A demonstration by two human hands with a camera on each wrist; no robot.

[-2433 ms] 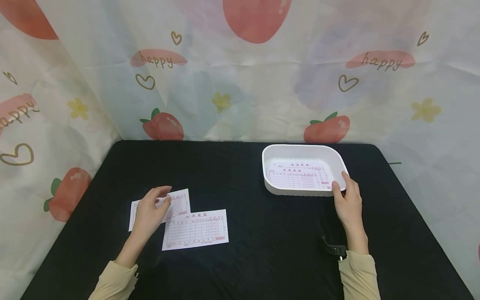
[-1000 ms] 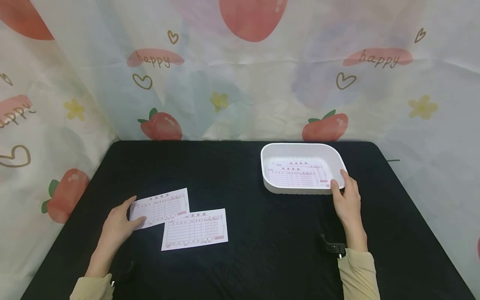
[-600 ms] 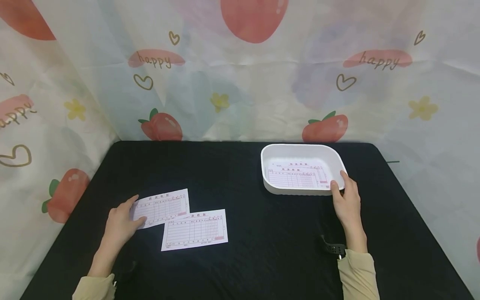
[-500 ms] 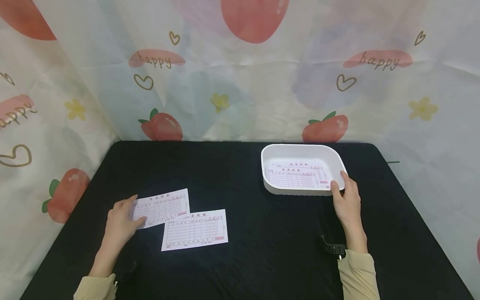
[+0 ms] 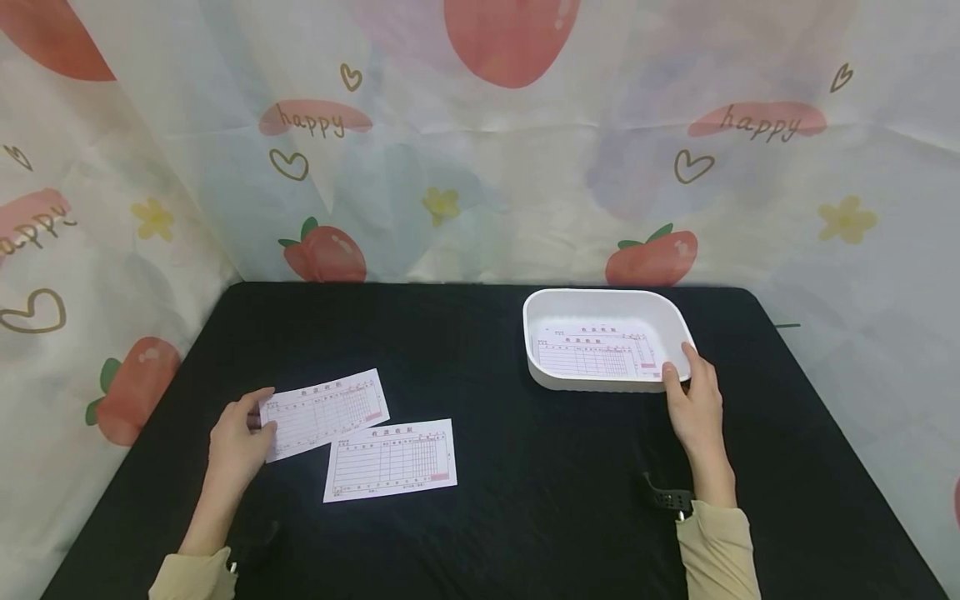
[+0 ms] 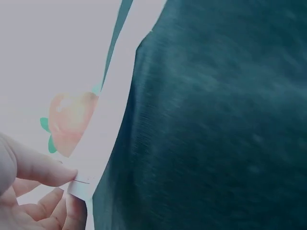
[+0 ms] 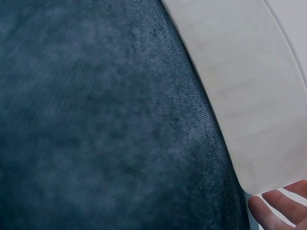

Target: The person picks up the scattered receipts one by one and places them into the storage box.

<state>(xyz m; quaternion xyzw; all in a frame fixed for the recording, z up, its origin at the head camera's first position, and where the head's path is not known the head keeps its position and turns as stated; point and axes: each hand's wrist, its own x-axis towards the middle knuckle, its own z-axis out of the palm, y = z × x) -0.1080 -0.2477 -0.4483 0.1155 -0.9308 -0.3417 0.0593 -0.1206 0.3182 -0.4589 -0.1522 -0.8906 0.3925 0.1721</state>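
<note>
My left hand (image 5: 236, 442) pinches the left end of a white receipt slip (image 5: 326, 412) printed with a red-and-grey table. Thumb and fingers meet on the edge of that slip (image 6: 115, 100) in the left wrist view, where it stands up from the cloth. A second receipt slip (image 5: 392, 462) lies flat just in front, its upper left corner close to the held one. At the far right, my right hand (image 5: 693, 404) grips the near right corner of a white plastic basin (image 5: 592, 385), thumb at the front rim. Receipt slips (image 5: 585, 357) lie overlapping inside the basin.
Black cloth (image 5: 480, 533) covers the table. Behind and to the left hangs a pale curtain (image 5: 510, 192) with strawberries and "happy" lettering. A dark strap (image 5: 667, 497) sits at the right wrist.
My left hand has gone from above the rear slip to its left end and now pinches it, the slip's right end raised and shifted slightly away. My right hand has stayed on the basin.
</note>
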